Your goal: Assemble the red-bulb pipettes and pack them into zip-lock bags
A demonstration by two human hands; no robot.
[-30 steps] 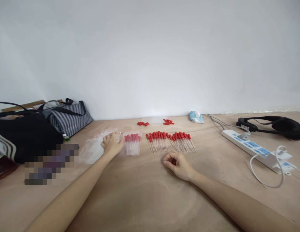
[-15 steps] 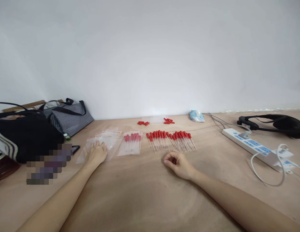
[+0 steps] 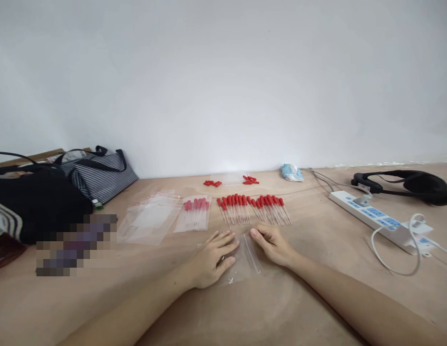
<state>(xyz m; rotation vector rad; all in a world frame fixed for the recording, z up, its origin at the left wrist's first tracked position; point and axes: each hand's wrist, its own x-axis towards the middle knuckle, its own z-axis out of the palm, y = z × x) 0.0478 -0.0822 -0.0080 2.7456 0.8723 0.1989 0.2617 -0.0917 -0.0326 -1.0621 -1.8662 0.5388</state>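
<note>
A clear zip-lock bag (image 3: 244, 270) lies on the table in front of me, its zip strip towards the right. My left hand (image 3: 213, 259) rests on the bag's left part, fingers stretched out and apart. At the upper end of the zip edge, my right hand (image 3: 274, 244) is closed, thumb against the curled fingers, pinching the bag there. Just beyond my hands lie two bunches of droppers with red rubber bulbs, a left bunch (image 3: 235, 201) and a right one (image 3: 270, 202). Left of them is a zip-lock bag of droppers (image 3: 196, 225).
More clear bags (image 3: 146, 223) lie in a loose pile at left. Loose red bulbs (image 3: 211, 183) and thin clear tubes (image 3: 233, 179) are near the wall. A power strip (image 3: 376, 217), a black headset (image 3: 406, 185) and a blue-white packet (image 3: 291, 172) are at right. Bags (image 3: 104, 175) stand at far left.
My left hand has moved right from the pile of bags, bringing one bag to the middle. My right hand has shifted slightly and now meets that bag's zip edge.
</note>
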